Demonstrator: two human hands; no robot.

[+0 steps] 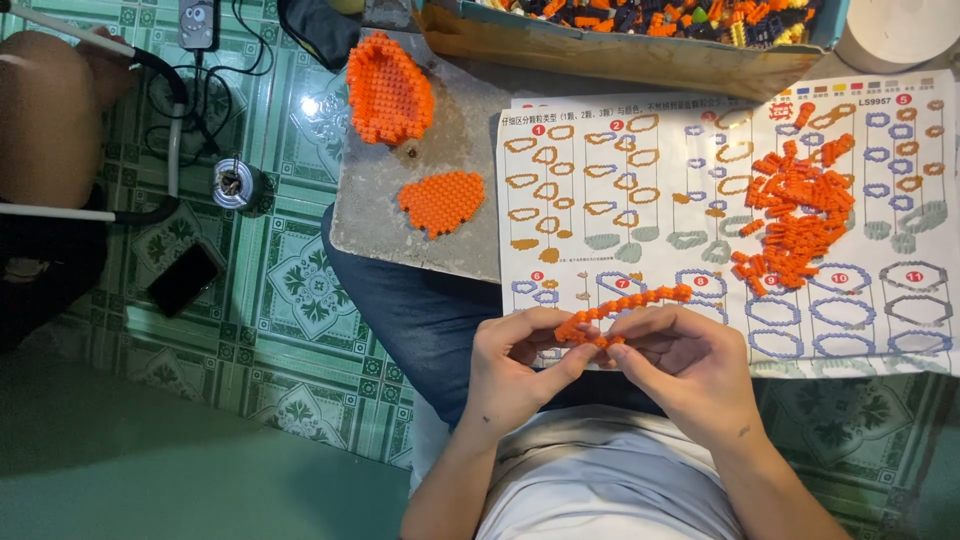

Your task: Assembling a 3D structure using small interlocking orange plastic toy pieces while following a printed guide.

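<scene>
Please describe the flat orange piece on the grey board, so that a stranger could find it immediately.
Find the grey board left of the instruction sheet. Two built orange pieces lie on it; the flat piece is the nearer one, close to the sheet's left edge. Unlike the bowl-shaped piece behind it, it lies flat and is smaller.

Left hand (515, 365), right hand (690, 365): fingers pinched together, apparently touching.

At your twelve o'clock sits a brown cardboard box (620, 45); a white printed sheet (650, 200) lies below; dark phone (183, 279) at nine.
</scene>
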